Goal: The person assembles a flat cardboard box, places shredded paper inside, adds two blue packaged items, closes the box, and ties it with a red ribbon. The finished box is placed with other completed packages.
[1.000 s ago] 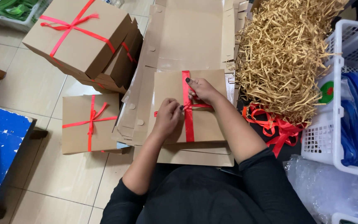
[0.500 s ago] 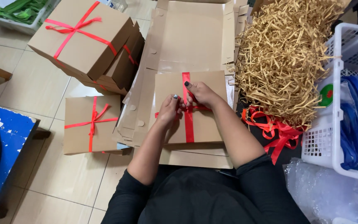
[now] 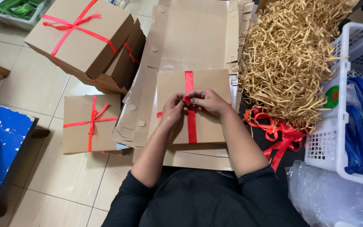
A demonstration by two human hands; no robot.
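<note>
Both hands meet over the middle of the brown cardboard box (image 3: 206, 122). The left hand (image 3: 172, 110) and the right hand (image 3: 206, 101) each have a tight pinching grip on the red ribbon (image 3: 191, 122), right where its strips cross on the lid. Just right of the grip is a heap of shredded paper filling (image 3: 288, 59), with loose red ribbons (image 3: 278, 134) below it. Off to the left, a finished box (image 3: 90, 122) with a red bow lies on the floor, and two more tied boxes (image 3: 85, 38) are stacked beyond it.
</note>
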